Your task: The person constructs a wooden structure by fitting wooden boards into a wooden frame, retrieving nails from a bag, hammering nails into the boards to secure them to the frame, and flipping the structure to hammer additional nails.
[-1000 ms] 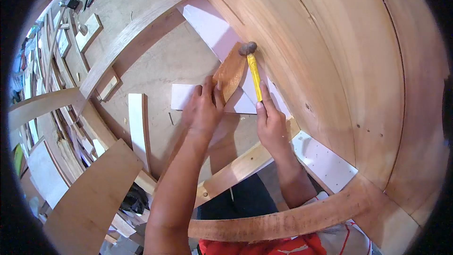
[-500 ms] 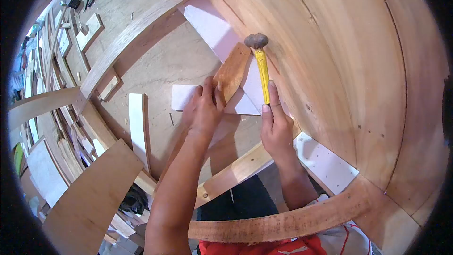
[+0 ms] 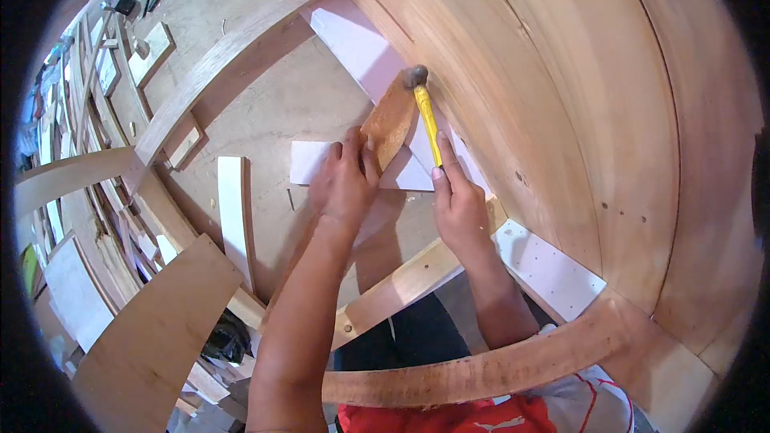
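My right hand [image 3: 461,208] is wrapped round the yellow handle of a hammer [image 3: 427,116], its index finger stretched along the handle. The dark metal head is at the upper end of a brown curved wooden piece [image 3: 387,124], seemingly touching it. My left hand [image 3: 345,176] grips that piece lower down, its fingers over the edge. Beneath the piece are white-faced boards [image 3: 361,48], set at an angle against the curved planked wall. A narrow white-faced strip [image 3: 233,220] lies left of my left hand.
Curved planking [image 3: 561,112] rises on the right. A curved wooden rib [image 3: 216,56] crosses the upper left, and another curved beam [image 3: 473,377] runs close in front of my body. A white plate with fasteners [image 3: 545,263] is at lower right. Scrap wood [image 3: 104,184] lies at left.
The hammer has swung left and slightly down, bringing its head from beside the wooden piece to its end. My right hand shifted left with it; my left hand keeps its hold.
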`<act>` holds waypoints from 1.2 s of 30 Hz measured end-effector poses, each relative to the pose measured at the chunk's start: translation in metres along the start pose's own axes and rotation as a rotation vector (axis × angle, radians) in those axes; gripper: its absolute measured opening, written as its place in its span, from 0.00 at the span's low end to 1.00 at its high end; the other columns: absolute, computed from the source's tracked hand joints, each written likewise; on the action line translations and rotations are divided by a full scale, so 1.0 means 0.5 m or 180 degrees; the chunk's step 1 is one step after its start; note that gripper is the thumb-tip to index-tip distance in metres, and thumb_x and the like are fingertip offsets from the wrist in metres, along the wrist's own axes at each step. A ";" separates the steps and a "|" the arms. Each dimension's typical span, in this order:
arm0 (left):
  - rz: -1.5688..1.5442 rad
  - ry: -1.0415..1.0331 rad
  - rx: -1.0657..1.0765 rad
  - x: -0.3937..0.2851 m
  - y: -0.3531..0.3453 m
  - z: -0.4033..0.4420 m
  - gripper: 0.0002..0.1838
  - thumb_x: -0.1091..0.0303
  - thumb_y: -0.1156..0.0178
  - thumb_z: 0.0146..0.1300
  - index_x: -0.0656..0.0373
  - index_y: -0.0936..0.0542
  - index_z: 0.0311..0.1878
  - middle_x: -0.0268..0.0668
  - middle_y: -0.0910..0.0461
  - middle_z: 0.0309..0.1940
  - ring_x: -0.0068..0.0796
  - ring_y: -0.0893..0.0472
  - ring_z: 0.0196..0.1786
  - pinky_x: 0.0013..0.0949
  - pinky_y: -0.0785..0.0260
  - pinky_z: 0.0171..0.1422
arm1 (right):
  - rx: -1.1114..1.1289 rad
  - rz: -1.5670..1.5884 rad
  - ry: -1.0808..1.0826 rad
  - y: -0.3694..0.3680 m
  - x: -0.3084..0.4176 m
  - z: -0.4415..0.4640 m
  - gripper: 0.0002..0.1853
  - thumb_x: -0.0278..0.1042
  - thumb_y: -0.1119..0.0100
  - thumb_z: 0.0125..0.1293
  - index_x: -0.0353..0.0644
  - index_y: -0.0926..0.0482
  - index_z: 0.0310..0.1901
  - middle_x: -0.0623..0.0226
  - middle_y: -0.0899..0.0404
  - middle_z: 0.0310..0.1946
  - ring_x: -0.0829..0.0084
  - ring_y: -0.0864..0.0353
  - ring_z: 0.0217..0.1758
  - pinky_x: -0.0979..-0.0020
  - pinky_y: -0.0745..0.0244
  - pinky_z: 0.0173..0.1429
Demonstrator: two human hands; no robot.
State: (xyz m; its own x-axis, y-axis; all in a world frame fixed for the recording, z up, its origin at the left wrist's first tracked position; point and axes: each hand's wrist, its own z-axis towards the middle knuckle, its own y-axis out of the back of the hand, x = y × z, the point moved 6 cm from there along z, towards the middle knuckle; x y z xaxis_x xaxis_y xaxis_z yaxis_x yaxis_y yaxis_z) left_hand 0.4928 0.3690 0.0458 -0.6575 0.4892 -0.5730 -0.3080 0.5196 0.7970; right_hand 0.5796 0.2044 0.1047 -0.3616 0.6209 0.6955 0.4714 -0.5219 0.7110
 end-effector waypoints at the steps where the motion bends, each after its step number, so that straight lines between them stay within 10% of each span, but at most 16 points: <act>1: -0.0070 0.0044 0.0036 -0.002 0.002 0.002 0.20 0.54 0.45 0.71 0.47 0.22 0.63 0.48 0.17 0.42 0.53 0.16 0.44 0.53 0.23 0.47 | 0.0017 0.0017 -0.0061 0.002 -0.001 -0.004 0.30 0.32 0.50 0.77 0.51 0.41 0.79 0.36 0.18 0.43 0.37 0.17 0.42 0.46 0.24 0.45; 13: 0.0138 -0.0174 -0.0184 -0.008 0.016 -0.004 0.18 0.54 0.43 0.71 0.53 0.19 0.57 0.49 0.17 0.44 0.55 0.17 0.47 0.52 0.24 0.50 | -0.0057 -0.0624 0.0231 -0.032 -0.063 -0.079 0.31 0.37 0.44 0.76 0.44 0.39 0.77 0.39 0.22 0.58 0.40 0.20 0.59 0.51 0.21 0.58; 19: 0.0022 -0.0811 -0.1543 0.020 0.082 -0.034 0.15 0.56 0.39 0.70 0.57 0.16 0.48 0.47 0.16 0.42 0.51 0.16 0.45 0.51 0.24 0.49 | 0.0118 -0.0434 0.0174 -0.048 -0.071 -0.067 0.28 0.35 0.44 0.75 0.40 0.34 0.74 0.39 0.22 0.59 0.41 0.20 0.60 0.52 0.22 0.59; 24: -0.0805 0.0781 -0.1482 0.190 0.135 -0.050 0.12 0.64 0.41 0.72 0.57 0.19 0.53 0.46 0.16 0.43 0.48 0.17 0.48 0.48 0.24 0.53 | 0.0083 -0.0051 0.0312 -0.041 -0.068 -0.072 0.25 0.35 0.45 0.76 0.36 0.31 0.70 0.38 0.19 0.56 0.40 0.18 0.57 0.54 0.22 0.58; 36: 0.0430 0.0343 -0.0702 0.224 0.119 -0.127 0.17 0.54 0.44 0.73 0.49 0.15 0.56 0.44 0.19 0.50 0.47 0.17 0.54 0.48 0.22 0.56 | 0.0607 0.0590 0.0544 -0.080 -0.016 -0.144 0.24 0.33 0.42 0.74 0.33 0.29 0.68 0.40 0.18 0.52 0.47 0.16 0.56 0.58 0.23 0.58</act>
State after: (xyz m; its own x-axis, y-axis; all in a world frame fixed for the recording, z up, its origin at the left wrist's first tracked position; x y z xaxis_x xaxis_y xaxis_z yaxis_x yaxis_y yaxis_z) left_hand 0.3571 0.4101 0.0414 -0.7685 0.4603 -0.4445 -0.3471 0.2838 0.8939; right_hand 0.5059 0.1782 0.0780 -0.3776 0.4098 0.8304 0.6784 -0.4879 0.5493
